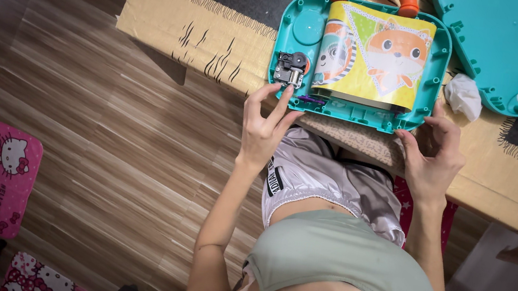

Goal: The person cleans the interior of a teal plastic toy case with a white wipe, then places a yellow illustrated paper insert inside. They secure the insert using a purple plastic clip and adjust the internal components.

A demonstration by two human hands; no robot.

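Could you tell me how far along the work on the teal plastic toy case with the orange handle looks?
Done: the teal plastic toy case lies open, its separate teal cover set aside on the table, baring the small grey metal mechanism. In hand: the left hand touches the case's near edge below the mechanism, and the right hand steadies the other corner. Left: the cover is not yet back on.
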